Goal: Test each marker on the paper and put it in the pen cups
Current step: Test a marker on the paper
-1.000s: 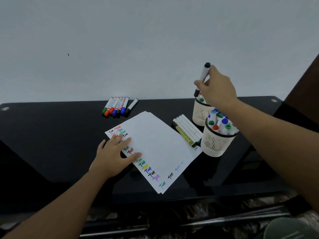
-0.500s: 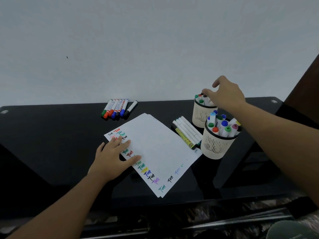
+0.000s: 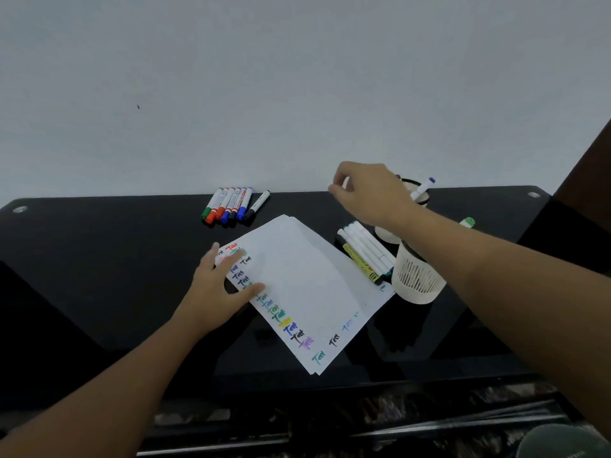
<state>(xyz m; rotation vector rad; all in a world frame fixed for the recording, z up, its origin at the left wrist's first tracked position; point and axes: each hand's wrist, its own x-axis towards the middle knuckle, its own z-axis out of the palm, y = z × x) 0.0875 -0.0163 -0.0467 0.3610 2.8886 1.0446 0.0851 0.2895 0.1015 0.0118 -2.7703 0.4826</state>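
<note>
Meanwhile, the left hand presses flat, fingers spread, steadying the paper; the right hand hovers empty, fingers loosely curled, above the pen cups.

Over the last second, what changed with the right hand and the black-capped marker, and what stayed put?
The right hand dropped the black-capped marker into the far pen cup, let go, and moved leftward, holding nothing. The left hand stays flat on the paper; the marker row is unmoved.
</note>
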